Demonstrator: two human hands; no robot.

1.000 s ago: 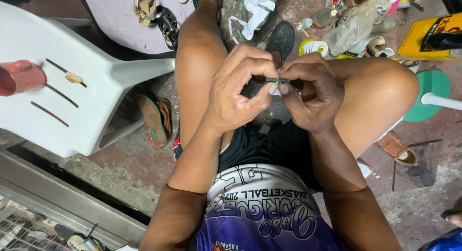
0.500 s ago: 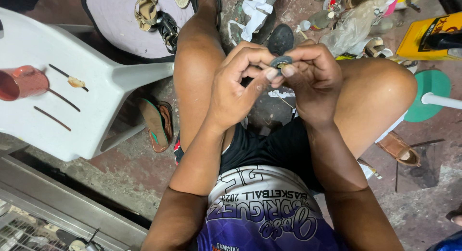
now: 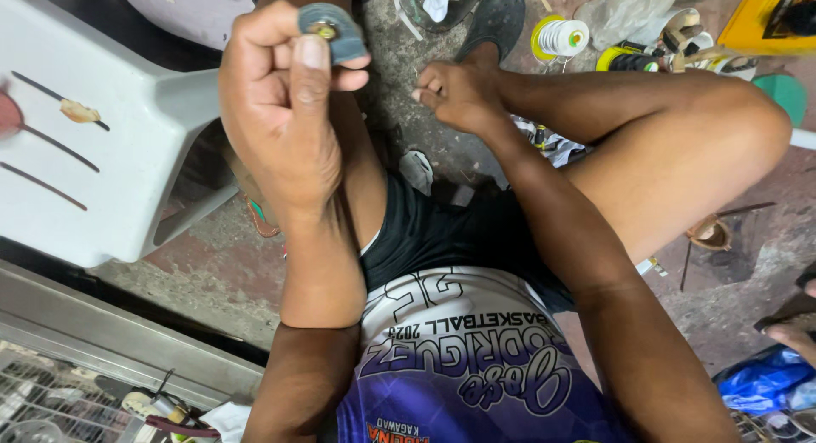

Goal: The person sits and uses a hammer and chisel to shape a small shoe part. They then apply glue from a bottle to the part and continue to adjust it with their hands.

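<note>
My left hand (image 3: 285,111) is raised close to the camera and pinches a small round grey disc with a brass centre (image 3: 330,28) between thumb and fingers. My right hand (image 3: 455,94) has dropped lower, out over the concrete floor between my knees, its fingers curled and pinched together; whether something thin sits between them is too small to tell. The two hands are apart. I sit with bare knees spread, in dark shorts and a purple-and-white jersey.
A white plastic chair (image 3: 110,154) stands at the left. A yellow-rimmed spool of white cord (image 3: 563,36), a dark sandal (image 3: 497,18), a yellow case (image 3: 769,18), plastic bags and small tools litter the floor ahead. A metal ledge (image 3: 110,324) runs along the lower left.
The hands, working together on the small part at chest height, have separated. The left hand lifted the disc toward the camera and the right hand drew away downward.
</note>
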